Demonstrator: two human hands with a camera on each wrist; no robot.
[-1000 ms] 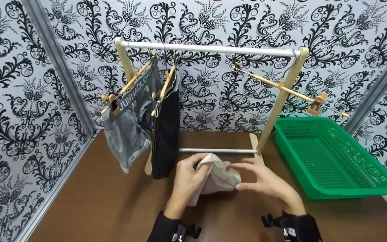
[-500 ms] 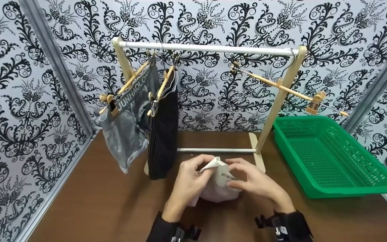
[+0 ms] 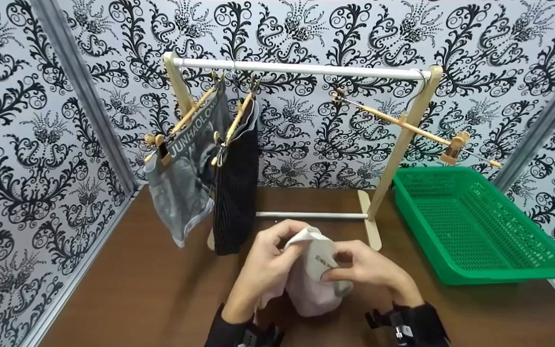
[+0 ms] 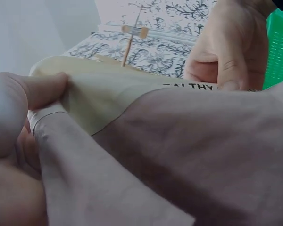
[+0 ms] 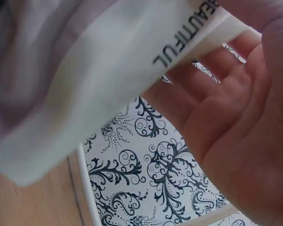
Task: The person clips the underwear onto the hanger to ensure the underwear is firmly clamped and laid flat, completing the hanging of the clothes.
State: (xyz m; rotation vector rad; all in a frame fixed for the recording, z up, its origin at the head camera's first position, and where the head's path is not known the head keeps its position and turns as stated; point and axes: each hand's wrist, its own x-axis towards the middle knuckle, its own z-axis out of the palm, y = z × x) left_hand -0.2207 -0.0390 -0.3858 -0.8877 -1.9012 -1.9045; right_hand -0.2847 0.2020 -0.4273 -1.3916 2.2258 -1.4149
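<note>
A pale pink garment [image 3: 311, 296] with a cream band [image 3: 317, 258] is held up between both hands above the table. My left hand [image 3: 269, 262] pinches the band's left end between thumb and fingers. Farther along, my right hand [image 3: 373, 266] pinches the band at its printed lettering, thumb on the near side. The left wrist view shows the left thumb [image 4: 47, 89] on the cream cloth and the pink fabric [image 4: 212, 127] hanging below it. In the right wrist view the word BEAUTIFUL [image 5: 184, 35] shows on the band beside the right fingers. The garment's exact cut is hidden by folds.
A rack with a white rail [image 3: 306, 69] stands behind the hands. Grey shorts [image 3: 181, 193] and a black striped garment [image 3: 236, 202] hang at its left. A bare clip hanger [image 3: 403, 124] hangs at its right, above a green basket [image 3: 443, 274] on the brown table [image 3: 128, 289].
The right hand has moved in from beside the cloth, pinched the band and shifted slightly down. The lettering has come into view and the pink cloth hangs lower.
</note>
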